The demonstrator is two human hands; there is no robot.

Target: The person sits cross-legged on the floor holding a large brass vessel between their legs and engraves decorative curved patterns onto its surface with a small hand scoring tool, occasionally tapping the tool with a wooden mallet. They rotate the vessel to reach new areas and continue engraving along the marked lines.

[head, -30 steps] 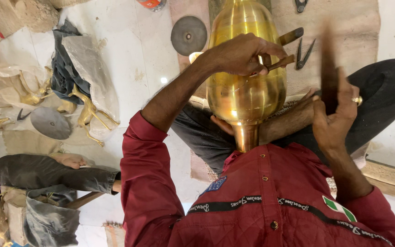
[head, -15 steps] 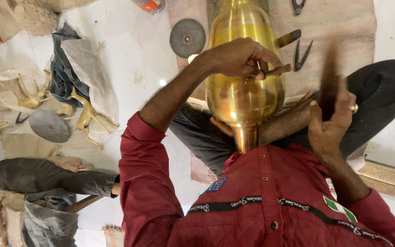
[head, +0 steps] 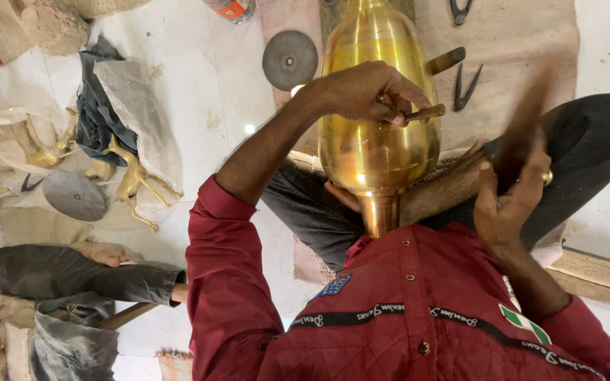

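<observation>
A tall polished brass vase [head: 375, 141] lies across my lap with its narrow neck pointing at my chest. My left hand [head: 365, 92] rests on its belly and grips a short metal punch [head: 425, 113], tip against the brass. To the right of the vase, my right hand [head: 506, 204], with a ring on one finger, is closed on a dark hammer [head: 527, 116] that is blurred by motion. My bare feet press against the vase from below.
Two grey metal discs [head: 289, 60] [head: 74, 195] lie on the pale floor. Black pincers [head: 466, 88] rest on a brown mat beyond the vase. Small brass deer figures [head: 132, 180] lie among cloth and plastic at left. Another person's trouser leg and foot [head: 100, 252] lie at lower left.
My right hand has dropped a little down and left with the hammer, which stays blurred. The left hand and punch have stayed on the vase.
</observation>
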